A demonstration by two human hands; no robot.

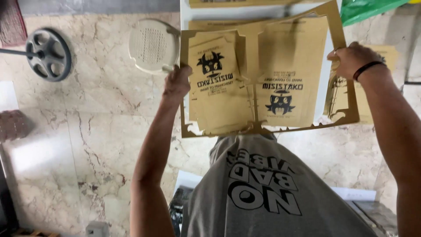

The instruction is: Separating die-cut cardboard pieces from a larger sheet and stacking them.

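1. Spreading wide at the left, a marble floor is seen, with a wheel and a white round stool set apart on it.
2. A brown die-cut cardboard sheet is held up over a white counter; two black-printed panels are carried within its frame.
3. Its left edge is gripped by the left hand.
4. Its right edge is clasped by the right hand.

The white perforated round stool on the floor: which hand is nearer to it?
Left. The left hand grips the cardboard sheet just beside the stool; the right hand holds the opposite edge.
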